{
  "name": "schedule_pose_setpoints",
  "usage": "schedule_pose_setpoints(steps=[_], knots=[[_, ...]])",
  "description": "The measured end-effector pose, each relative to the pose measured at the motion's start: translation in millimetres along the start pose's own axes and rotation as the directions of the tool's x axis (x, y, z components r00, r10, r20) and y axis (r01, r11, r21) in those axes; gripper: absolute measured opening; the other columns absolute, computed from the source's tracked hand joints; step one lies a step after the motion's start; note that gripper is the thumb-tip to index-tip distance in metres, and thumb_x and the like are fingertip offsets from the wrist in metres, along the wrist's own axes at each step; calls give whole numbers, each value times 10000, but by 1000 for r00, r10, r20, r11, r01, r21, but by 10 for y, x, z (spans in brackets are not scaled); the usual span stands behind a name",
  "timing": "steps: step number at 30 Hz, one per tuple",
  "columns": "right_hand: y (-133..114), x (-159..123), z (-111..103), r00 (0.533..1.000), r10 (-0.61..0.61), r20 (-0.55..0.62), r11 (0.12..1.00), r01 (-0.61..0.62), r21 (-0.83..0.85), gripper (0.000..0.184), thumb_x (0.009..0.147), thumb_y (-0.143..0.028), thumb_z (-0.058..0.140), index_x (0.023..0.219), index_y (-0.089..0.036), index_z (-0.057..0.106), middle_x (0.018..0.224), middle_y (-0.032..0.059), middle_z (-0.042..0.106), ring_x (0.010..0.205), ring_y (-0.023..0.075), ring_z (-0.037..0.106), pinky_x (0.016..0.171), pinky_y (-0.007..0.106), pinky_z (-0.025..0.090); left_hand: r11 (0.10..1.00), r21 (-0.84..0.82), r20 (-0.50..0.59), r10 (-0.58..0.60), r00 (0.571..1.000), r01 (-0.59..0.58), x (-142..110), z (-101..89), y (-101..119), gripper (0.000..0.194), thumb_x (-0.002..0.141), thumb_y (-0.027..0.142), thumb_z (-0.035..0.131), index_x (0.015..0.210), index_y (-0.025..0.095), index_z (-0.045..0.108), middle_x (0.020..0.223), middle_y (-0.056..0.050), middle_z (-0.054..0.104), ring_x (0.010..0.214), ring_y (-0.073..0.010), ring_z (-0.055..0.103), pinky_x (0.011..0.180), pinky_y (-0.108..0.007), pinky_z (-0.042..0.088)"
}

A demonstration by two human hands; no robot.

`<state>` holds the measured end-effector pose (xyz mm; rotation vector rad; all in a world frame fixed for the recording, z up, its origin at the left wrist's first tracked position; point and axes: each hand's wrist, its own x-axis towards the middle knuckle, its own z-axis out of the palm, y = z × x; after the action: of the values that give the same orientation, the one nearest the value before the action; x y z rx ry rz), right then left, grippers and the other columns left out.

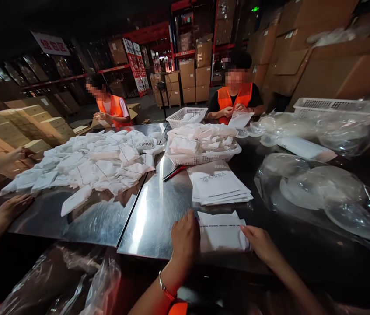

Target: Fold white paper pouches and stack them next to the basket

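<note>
Both hands lie flat and spread, the left hand [185,238] on the near left edge and the right hand [260,241] on the right edge of a white pouch [221,232] between them on the desk [158,205]; a stack [219,186] sits just beyond; pressing evenly outward would probably flatten it best.

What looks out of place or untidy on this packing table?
A red-and-black pen lies loose and askew on the metal table. White pouches sprawl in a heap instead of sitting in the basket. The left hand and right hand flatten one pouch.
</note>
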<state>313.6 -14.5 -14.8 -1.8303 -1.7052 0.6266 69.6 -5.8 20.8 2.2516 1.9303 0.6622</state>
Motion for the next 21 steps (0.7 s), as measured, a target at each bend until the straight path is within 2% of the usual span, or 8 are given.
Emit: schedule_pose_setpoints(steps=[2,5,6,8,10,12,16,21], knots=[[41,-2,2,1000,-25,-11,999,25,-46,527,856,-592,228,518,-214,369,488,23,472,505,171,504,453,251,356,966,48,-94,258,962,-254,81,-48,81,324,957,147,364,1171,128,606,956,-138,697,887,-282,663,801,-415,497],[25,-34,-2,995,-28,-94,987,12,-160,469,886,-503,323,564,-202,480,482,46,506,470,197,530,435,270,369,718,-3,-11,696,718,-696,172,19,230,365,969,151,383,1297,167,542,1318,-98,584,1267,-289,490,1098,-507,338],[-16,-52,7,987,-32,-157,978,-1,-208,426,901,-460,349,654,-187,563,541,79,564,504,226,565,448,291,397,650,-37,41,760,648,-759,189,67,267,360,977,168,385,1303,161,538,1363,-83,555,1309,-283,448,1132,-512,299],[-139,-88,70,939,-155,-307,935,39,-353,352,932,-338,365,980,-139,651,863,192,679,758,316,657,555,365,496,610,-65,116,791,601,-790,210,167,303,365,989,194,375,1318,132,519,1388,-79,536,1327,-271,430,1146,-524,287],[-266,-100,205,840,-417,-348,824,188,-535,397,932,-187,344,1247,-117,576,1243,216,594,1125,334,582,810,435,538,615,-55,155,783,602,-786,224,239,287,372,998,231,373,1327,122,509,1406,-87,518,1347,-268,407,1146,-554,279],[-326,-77,388,750,-611,-253,679,332,-655,500,889,-63,311,1334,-126,529,1355,146,539,1262,254,497,998,408,477,616,-63,192,780,596,-785,239,270,238,371,995,256,392,1318,129,523,1402,-95,521,1368,-264,382,1152,-574,255],[-163,15,680,798,-571,-195,688,334,-645,589,836,-9,283,1372,-104,508,1340,143,554,1254,248,510,1014,420,476,637,-167,201,769,606,-753,217,294,118,367,985,240,403,1314,164,546,1402,-82,524,1381,-228,369,1179,-525,228],[128,76,708,901,-248,-357,951,156,-266,506,886,-186,315,1297,-26,562,1296,242,555,1234,360,514,973,492,495,862,-356,169,440,882,-361,-27,456,44,498,956,212,364,1447,137,397,1529,-126,334,1444,-266,232,1172,-524,229]])
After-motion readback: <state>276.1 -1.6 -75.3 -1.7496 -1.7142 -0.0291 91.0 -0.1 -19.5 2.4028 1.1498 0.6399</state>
